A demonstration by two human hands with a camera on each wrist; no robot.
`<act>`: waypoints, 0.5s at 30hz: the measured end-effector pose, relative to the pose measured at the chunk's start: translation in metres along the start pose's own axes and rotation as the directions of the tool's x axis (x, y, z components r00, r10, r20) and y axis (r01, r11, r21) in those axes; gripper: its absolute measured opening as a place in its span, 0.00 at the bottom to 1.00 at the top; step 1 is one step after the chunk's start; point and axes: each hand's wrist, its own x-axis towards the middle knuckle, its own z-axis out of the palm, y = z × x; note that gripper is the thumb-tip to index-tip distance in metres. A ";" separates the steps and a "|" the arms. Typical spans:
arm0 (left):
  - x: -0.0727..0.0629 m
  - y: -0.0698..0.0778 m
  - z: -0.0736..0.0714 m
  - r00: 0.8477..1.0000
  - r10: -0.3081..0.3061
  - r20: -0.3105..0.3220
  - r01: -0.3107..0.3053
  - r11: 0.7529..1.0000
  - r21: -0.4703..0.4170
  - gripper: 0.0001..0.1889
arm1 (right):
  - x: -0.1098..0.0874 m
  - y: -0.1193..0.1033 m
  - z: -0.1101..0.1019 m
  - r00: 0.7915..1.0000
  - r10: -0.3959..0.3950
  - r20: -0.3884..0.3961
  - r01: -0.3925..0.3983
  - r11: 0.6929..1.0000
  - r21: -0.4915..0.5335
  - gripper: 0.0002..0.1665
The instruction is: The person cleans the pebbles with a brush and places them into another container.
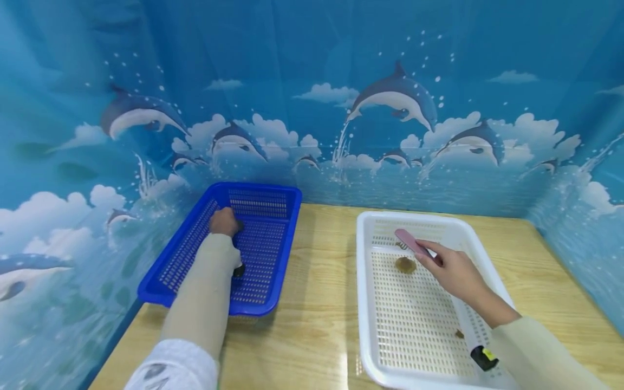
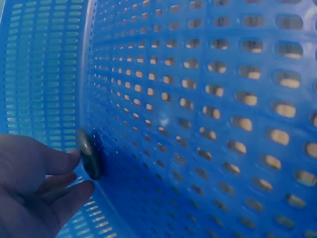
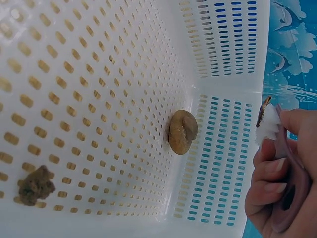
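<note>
My left hand [image 1: 224, 221] reaches into the blue plastic basket [image 1: 287, 233], near its far left part. Beside its fingertips is a dark, smooth stone [image 2: 90, 154], which lies against the basket's wall. The thumb meets the stone's edge, and the fingers are slightly apart below it. My right hand [image 1: 453, 269] grips a mauve-handled brush [image 1: 411, 242] over the white basket [image 1: 363, 303]. White bristles [image 3: 267, 126] show on the brush, with something brown along their edge. Beneath it, a tan rounded stone [image 1: 405, 265] lies in the white basket, and a rough brown lump [image 3: 37, 186] lies nearer.
Both baskets stand on a light wooden table [image 1: 317, 303], with a strip of tabletop between them. A dolphin-printed curtain [image 1: 312, 97] hangs behind and at both sides. A black device [image 1: 484, 358] sits on the right forearm.
</note>
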 end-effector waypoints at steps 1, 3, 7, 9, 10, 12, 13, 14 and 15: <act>-0.001 0.000 0.001 1.000 0.014 -0.011 -0.014 1.000 -0.001 0.11 | -0.001 0.001 0.000 1.000 0.000 -0.001 0.000 1.000 -0.003 0.29; -0.002 0.002 0.002 0.999 0.030 -0.029 -0.030 1.000 -0.007 0.14 | -0.002 0.002 0.000 1.000 -0.008 -0.005 0.008 1.000 -0.011 0.29; -0.003 0.008 -0.002 0.998 0.052 -0.039 -0.055 0.996 -0.070 0.19 | -0.004 0.003 0.001 1.000 -0.018 -0.010 0.018 1.000 -0.004 0.29; -0.003 0.013 -0.007 0.997 0.071 -0.044 -0.075 0.993 -0.093 0.21 | -0.003 0.003 0.001 1.000 -0.012 -0.009 0.012 1.000 0.008 0.29; -0.003 0.016 -0.010 0.995 0.088 -0.056 -0.093 0.990 -0.102 0.21 | -0.003 0.002 0.001 1.000 -0.007 -0.007 0.008 1.000 0.016 0.29; -0.004 0.023 -0.018 0.992 0.099 -0.082 -0.110 0.984 -0.139 0.20 | -0.002 0.001 0.002 1.000 -0.003 -0.012 0.003 1.000 0.028 0.29; -0.006 0.028 -0.022 0.990 0.101 -0.097 -0.116 0.979 -0.168 0.20 | -0.001 0.001 0.001 1.000 -0.001 -0.014 0.001 1.000 0.030 0.29; -0.006 0.033 -0.025 0.988 0.105 -0.114 -0.125 0.974 -0.191 0.20 | 0.000 0.001 0.001 1.000 -0.001 -0.018 0.002 1.000 0.031 0.30; -0.007 0.039 -0.027 0.986 0.105 -0.131 -0.132 0.966 -0.222 0.20 | 0.000 0.001 0.000 1.000 0.000 -0.021 0.001 1.000 0.030 0.30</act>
